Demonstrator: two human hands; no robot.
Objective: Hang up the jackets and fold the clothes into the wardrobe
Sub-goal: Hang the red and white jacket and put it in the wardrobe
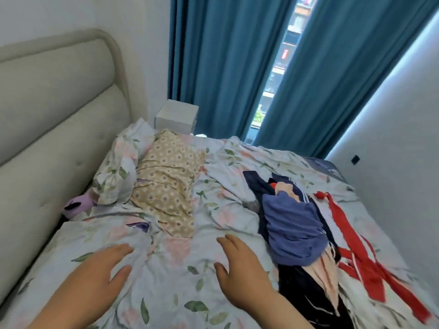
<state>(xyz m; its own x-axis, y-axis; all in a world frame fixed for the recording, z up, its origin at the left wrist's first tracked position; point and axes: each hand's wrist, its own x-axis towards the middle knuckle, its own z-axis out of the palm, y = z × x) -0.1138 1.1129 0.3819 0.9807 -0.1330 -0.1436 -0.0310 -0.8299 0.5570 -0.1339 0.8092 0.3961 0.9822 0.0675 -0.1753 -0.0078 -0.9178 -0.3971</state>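
The only box-like thing in view is a white box (pixel 177 116) standing past the far corner of the flowered duvet (pixel 180 281), in front of the blue curtains (pixel 225 67); it is closed on the sides that show, and what it holds cannot be told.

The duvet bears everything else. The pile of clothes (pixel 304 238) lies on its right half, well apart from the padded headboard (pixel 54 110); a blue garment (pixel 294 231) is bunched on top; a dark navy garment (pixel 301 288) spreads under it and towards the near edge; a pale pink cloth (pixel 325 276) shows between them; long red straps (pixel 351 248) trail off the pile's right side; all of it is crumpled and unfolded. A yellow patterned cloth (pixel 166 184) lies rumpled left of the pile, touching a flowered pillow (pixel 118 167); a small purple thing (pixel 76 205) sits by the headboard.

The left hand (pixel 102 269) and the right hand (pixel 240 264) lie flat over the duvet, palms down, holding nothing; the fingers of each are straight and close together with the thumb spread apart; the right hand is just beside the pile, not touching it.
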